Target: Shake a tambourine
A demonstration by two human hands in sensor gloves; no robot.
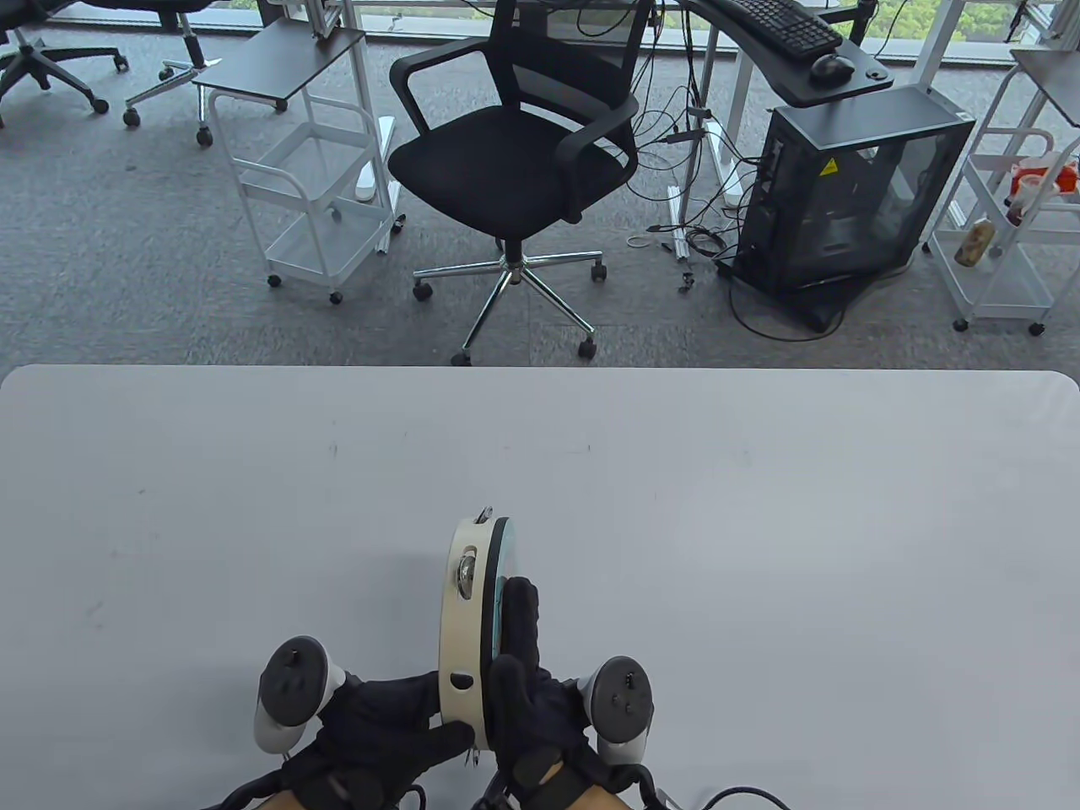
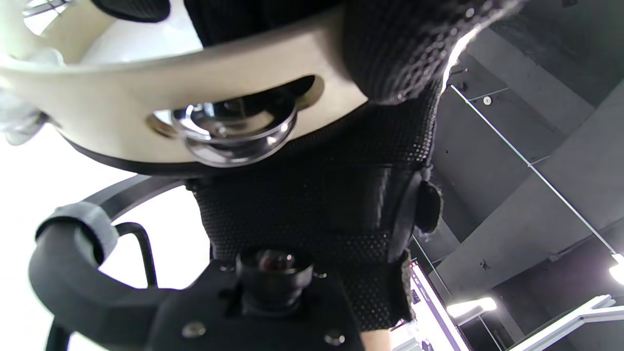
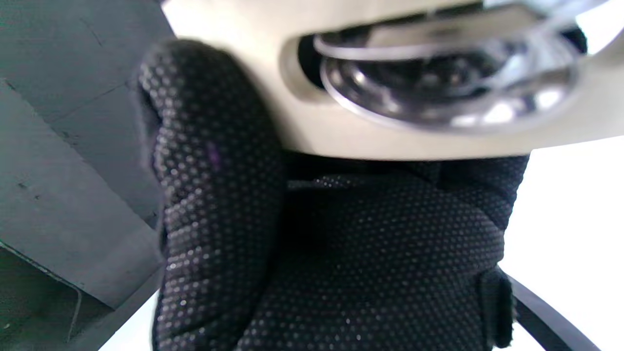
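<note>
The tambourine (image 1: 462,624) has a cream wooden rim, metal jingles and a teal head. It stands on edge near the table's front edge, held between both hands. My left hand (image 1: 396,717) grips the rim's near end from the left. My right hand (image 1: 519,666) grips from the right, with its fingers laid up against the teal head. In the left wrist view the rim (image 2: 97,112) with a jingle (image 2: 234,126) runs across the top, with my right hand (image 2: 317,204) behind it. In the right wrist view the rim (image 3: 341,136) and a jingle (image 3: 438,87) are close above a black glove (image 3: 380,253).
The white table (image 1: 759,523) stretches away beyond the hands. Past its far edge stand a black office chair (image 1: 506,160), a white cart (image 1: 312,194) and a computer case (image 1: 844,194) on grey carpet.
</note>
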